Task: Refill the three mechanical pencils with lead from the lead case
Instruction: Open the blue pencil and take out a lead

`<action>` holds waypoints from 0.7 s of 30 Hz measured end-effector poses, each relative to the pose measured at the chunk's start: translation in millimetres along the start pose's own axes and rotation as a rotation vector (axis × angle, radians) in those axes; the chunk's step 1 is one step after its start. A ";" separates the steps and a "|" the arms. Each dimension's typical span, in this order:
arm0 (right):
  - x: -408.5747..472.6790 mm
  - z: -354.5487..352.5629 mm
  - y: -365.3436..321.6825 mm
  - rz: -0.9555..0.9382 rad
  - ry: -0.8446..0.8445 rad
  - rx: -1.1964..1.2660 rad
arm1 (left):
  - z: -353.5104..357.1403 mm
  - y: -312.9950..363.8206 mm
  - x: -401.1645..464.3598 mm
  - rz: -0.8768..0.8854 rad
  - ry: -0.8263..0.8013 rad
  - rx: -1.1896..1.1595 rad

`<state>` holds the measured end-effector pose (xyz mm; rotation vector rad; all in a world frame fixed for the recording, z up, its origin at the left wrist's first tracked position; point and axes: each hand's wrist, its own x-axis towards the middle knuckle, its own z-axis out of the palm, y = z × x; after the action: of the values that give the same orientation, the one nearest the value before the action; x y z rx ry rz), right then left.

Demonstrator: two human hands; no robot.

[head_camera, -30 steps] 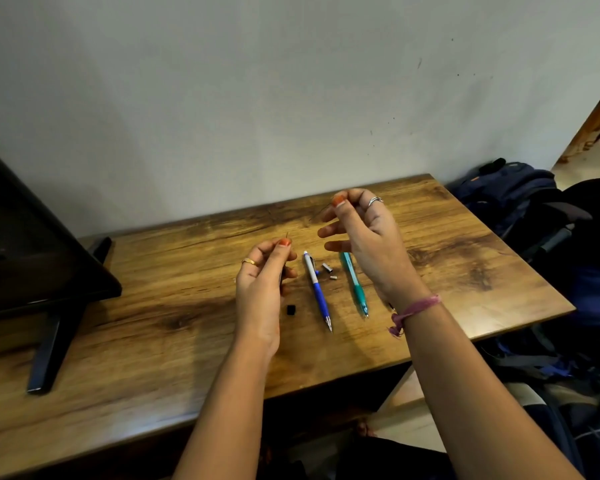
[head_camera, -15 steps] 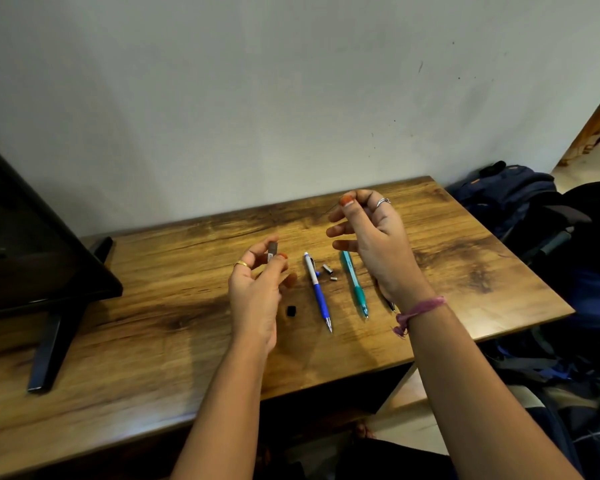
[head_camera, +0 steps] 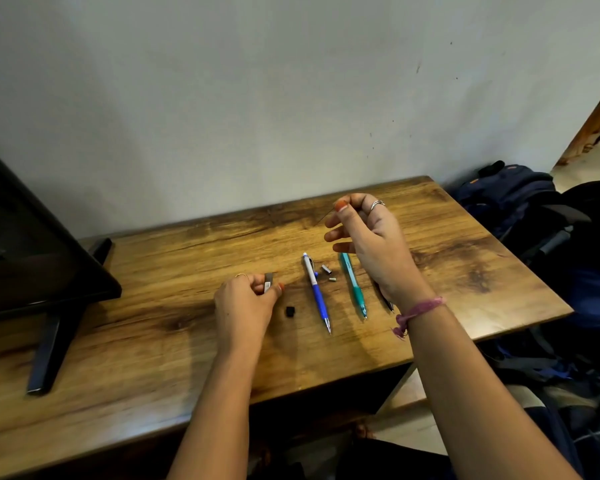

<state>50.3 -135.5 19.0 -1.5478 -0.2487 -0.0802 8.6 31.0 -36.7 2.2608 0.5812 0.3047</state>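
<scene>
left hand (head_camera: 245, 303) – grips lead case (head_camera: 268, 282) | right hand (head_camera: 368, 233) – pinches lead (head_camera: 324, 219)

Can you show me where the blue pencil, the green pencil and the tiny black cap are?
Blue and white mechanical pencil (head_camera: 318, 296): head view, on its blue grip.
Teal green mechanical pencil (head_camera: 353, 285): head view, mid-barrel.
Small black square cap (head_camera: 290, 311): head view, its centre.
</scene>
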 end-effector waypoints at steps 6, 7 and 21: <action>-1.1 -3.1 -0.1 -0.007 -0.025 -0.034 | 1.7 4.4 0.1 0.005 -0.039 0.103; -1.1 -3.7 -0.3 -0.008 -0.026 -0.037 | 1.7 4.7 0.1 0.006 -0.043 0.108; -1.2 -11.6 -3.3 -0.039 0.012 -0.038 | 29.9 51.3 -23.0 0.038 -0.250 0.263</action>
<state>49.7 -147.3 21.9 -1.5801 -0.2693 -0.1254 16.3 -29.9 -20.1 2.5151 0.4683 -0.0402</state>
